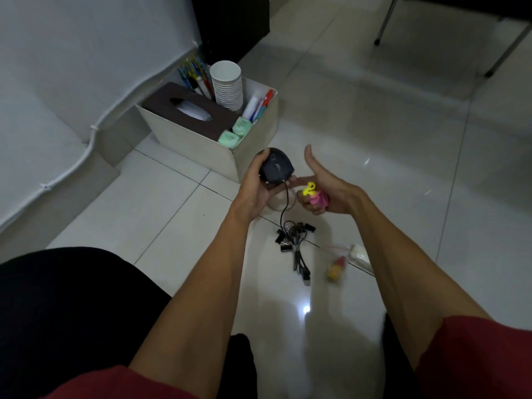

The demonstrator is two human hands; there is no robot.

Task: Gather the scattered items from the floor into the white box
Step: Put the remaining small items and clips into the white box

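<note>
The left hand (256,191) curls around a black mouse (276,167) just in front of the white box (187,139), its cable (285,210) hanging to the floor (374,139). The right hand (331,191) grips a pink and yellow item (316,197) in its lower fingers, thumb raised

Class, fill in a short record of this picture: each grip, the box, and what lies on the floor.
left grip: holds black mouse, its cable hanging down
right grip: holds pink and yellow item, thumb raised
white box: tissue box, paper cups, pens
floor: binder clips, cable bundle, small bottle, white packet
</note>
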